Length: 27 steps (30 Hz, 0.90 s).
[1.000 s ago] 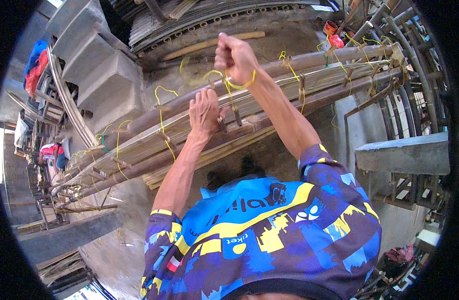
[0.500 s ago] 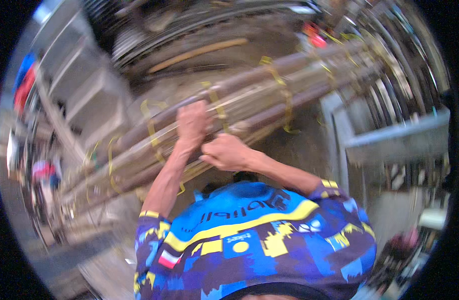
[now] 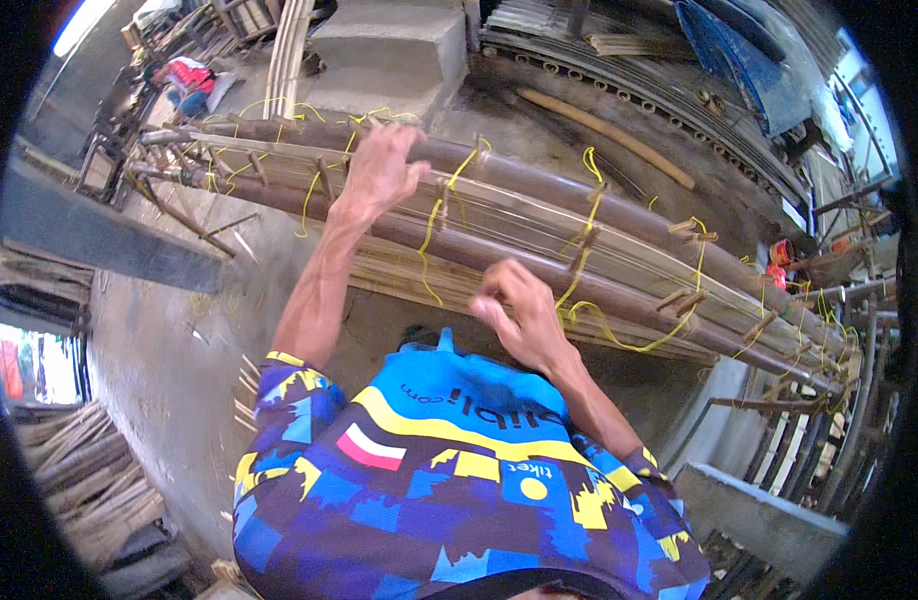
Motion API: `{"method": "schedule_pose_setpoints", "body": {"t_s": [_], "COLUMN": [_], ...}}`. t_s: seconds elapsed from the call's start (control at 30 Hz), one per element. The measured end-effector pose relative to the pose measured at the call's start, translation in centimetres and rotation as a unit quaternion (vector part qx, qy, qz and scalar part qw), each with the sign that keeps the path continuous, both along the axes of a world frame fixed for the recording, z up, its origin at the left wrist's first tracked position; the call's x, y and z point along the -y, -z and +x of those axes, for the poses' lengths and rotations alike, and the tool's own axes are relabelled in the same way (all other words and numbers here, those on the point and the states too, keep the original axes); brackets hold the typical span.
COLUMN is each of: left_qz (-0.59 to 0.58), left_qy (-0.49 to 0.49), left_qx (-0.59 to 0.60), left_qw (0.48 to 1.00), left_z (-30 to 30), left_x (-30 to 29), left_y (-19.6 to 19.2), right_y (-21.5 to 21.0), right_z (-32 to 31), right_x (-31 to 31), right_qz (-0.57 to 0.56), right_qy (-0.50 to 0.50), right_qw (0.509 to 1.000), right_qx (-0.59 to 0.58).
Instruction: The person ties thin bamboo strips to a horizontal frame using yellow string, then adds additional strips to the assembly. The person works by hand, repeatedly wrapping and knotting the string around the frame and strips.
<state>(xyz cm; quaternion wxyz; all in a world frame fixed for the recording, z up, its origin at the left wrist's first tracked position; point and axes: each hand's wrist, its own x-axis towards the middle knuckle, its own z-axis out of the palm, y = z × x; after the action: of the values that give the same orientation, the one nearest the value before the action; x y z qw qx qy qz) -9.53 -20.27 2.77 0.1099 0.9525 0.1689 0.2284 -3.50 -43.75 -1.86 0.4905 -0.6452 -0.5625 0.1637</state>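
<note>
Concrete floor (image 3: 169,365) spread below; left hand (image 3: 382,168) bent its fingers over the far brown pole (image 3: 544,182), right hand (image 3: 521,308) curled near yellow cord (image 3: 630,346), either's hold impossible to tell!

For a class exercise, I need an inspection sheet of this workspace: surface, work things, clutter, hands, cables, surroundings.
Surface: grey floor.
Work things: far pole and near pole, pale strips between them, yellow cords across them, some ends loose.
Clutter: bamboo length on the ground beyond; stacked sticks at lower left.
Hands: left hand over the far pole, right hand curled by the near pole; grip unclear for both.
Cables: nothing seen.
Surroundings: concrete block, blue tarp, another person at upper left.
</note>
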Motion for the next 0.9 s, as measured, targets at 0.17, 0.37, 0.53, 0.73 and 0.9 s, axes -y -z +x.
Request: {"method": "schedule_pose_setpoints", "body": {"t_s": [0.17, 0.37, 0.53, 0.73, 0.9], "left_qz": [-0.013, 0.078, 0.127, 0.128, 0.094], "left_qy": [0.167, 0.232, 0.242, 0.218, 0.202], "left_qx": [0.011, 0.015, 0.016, 0.021, -0.045], "left_qw": [0.986, 0.969, 0.962, 0.967, 0.974], "left_z": [2.0, 4.2, 4.2, 4.7, 4.1], "left_x": [-3.3, -3.3, -3.2, -2.9, -2.2], "left_y": [5.9, 8.0, 8.4, 9.1, 7.8], "right_y": [2.0, -1.0, -4.4, -6.8, -0.7], "right_z": [-2.1, -0.1, 6.4, 4.6, -2.1], "right_x": [-9.0, -9.9, -13.4, -13.0, -11.3], "right_qz": [-0.161, 0.148, 0.211, -0.031, -0.201], "right_qy": [0.225, 0.328, 0.091, 0.103, 0.034], "right_qw": [0.949, 0.917, 0.827, 0.968, 0.971], "right_qx": [0.151, -0.171, -0.513, -0.226, 0.127]}}
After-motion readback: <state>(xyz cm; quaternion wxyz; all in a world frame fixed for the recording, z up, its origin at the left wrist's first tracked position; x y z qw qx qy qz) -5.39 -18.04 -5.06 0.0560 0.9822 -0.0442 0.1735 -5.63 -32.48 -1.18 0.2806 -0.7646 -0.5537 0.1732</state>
